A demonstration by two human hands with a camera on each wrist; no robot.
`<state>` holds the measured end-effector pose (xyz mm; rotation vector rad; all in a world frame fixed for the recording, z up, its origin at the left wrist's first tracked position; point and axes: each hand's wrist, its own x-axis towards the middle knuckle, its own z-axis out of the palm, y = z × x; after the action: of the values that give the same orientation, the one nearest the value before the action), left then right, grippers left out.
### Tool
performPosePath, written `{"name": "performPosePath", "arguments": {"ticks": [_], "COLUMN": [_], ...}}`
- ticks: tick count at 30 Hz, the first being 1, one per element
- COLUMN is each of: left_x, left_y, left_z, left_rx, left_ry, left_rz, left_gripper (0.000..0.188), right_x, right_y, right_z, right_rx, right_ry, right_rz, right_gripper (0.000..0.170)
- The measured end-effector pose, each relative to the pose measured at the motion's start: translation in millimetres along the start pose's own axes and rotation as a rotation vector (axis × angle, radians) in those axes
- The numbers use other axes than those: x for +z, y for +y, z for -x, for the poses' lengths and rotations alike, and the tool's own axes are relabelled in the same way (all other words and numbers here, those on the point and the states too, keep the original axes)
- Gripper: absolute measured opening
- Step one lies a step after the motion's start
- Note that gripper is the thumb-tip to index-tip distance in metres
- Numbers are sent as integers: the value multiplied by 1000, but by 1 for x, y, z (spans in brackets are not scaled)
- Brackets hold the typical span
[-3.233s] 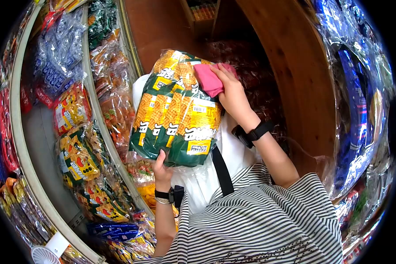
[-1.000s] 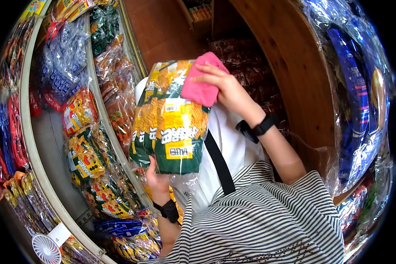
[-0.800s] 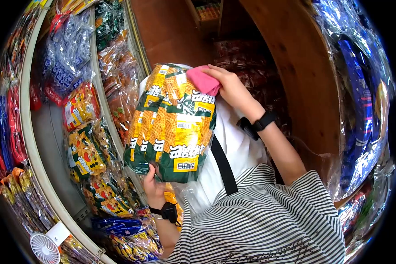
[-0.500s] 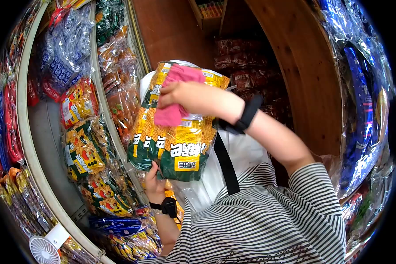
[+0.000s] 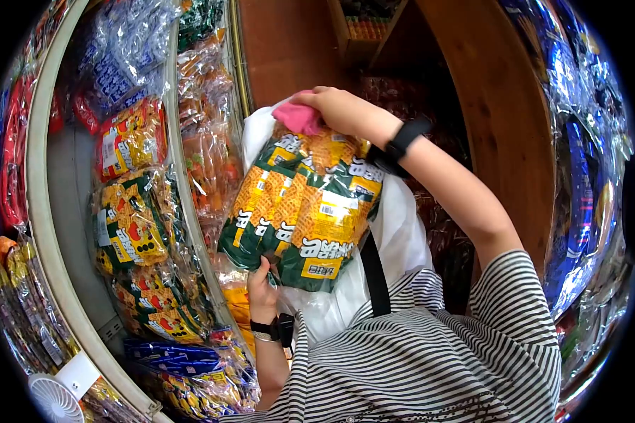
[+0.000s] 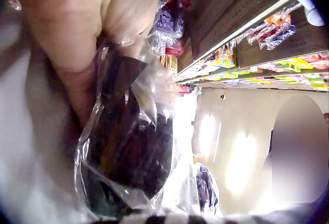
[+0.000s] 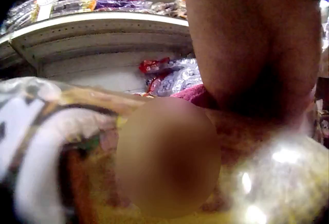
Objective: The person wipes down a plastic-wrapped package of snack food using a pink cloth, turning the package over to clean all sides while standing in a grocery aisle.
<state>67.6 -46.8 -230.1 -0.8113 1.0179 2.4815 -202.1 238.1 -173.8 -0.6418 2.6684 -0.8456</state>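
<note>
In the head view, a clear plastic bag of green and yellow snack packets (image 5: 317,218) lies tilted across the person's lap. My left hand (image 5: 262,289) grips its lower left edge, thumb on top and the other fingers hidden beneath. Up close in the left wrist view, the crinkled plastic wrap (image 6: 136,131) bunches against that hand. A folded pink cloth (image 5: 296,116) is pinched in my right hand (image 5: 342,111) at the bag's upper end. In the right wrist view a strip of the cloth (image 7: 193,94) shows beside the hand, with the bag blurred below.
Shelves of bagged snacks curve along the left, including similar green packs (image 5: 130,229) and a red pack (image 5: 130,141). A white fan (image 5: 56,395) is fixed at the lower left shelf edge. A wooden panel (image 5: 494,134) and blue wrapped packages (image 5: 578,218) stand to the right.
My right hand has swept the cloth leftward over the bag's upper part, then up to its far end. The bag has shifted right in view, its lower left edge still in my left hand.
</note>
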Motion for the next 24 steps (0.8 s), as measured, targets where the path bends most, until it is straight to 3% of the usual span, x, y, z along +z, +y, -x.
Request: {"name": "performPosePath", "arguments": {"ticks": [2, 6, 15, 17, 19, 20, 22, 23, 24], "left_x": [10, 10, 12, 29, 33, 30, 29, 32, 33], "left_y": [-1, -7, -6, 0, -2, -1, 2, 3, 7], "left_z": [5, 8, 12, 12, 12, 12, 9, 13, 15], "left_rx": [36, 13, 152, 118, 110, 109, 271, 567, 573], "left_ry": [-31, 5, 16, 52, 65, 56, 1, -35, -41], "left_rz": [19, 33, -337, -223, -72, -74, -401, -941, -937], "left_gripper": [41, 42, 39, 39, 39, 39, 38, 42, 42], "right_x": [5, -8, -30, -28, -25, -23, -21, -25, -29], "right_y": [0, -15, 3, 14, 20, 25, 31, 30, 27], "right_z": [28, 96, 219, 230, 236, 239, 241, 242, 240], "right_rx": [-22, 19, 365, 386, 472, 474, 646, 644, 638], "right_ry": [142, 254, 173, 180, 603, 612, 822, 818, 825], "right_rz": [58, 27, -472, -510, -524, -520, -871, -1106, -1102], "right_gripper": [49, 45, 51, 52, 50, 50, 47, 44, 44]}}
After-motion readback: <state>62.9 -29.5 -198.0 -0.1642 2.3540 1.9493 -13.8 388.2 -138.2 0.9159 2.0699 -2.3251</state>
